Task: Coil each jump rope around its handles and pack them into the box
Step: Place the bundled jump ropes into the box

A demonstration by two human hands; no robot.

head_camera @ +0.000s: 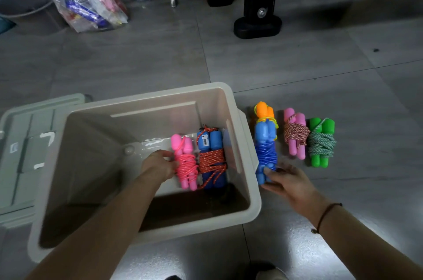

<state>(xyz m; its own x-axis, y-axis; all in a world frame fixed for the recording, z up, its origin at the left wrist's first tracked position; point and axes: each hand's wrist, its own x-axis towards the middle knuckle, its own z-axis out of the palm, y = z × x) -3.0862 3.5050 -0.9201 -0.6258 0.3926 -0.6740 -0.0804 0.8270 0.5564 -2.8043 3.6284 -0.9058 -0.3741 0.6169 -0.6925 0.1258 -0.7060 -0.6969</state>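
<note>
No text can be read; a white sticker is seen on a blue handle in the box, its print illegible.

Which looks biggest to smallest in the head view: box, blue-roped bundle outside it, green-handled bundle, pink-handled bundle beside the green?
1. box
2. blue-roped bundle
3. green-handled bundle and pink-handled bundle: look alike, not ranked.
</note>
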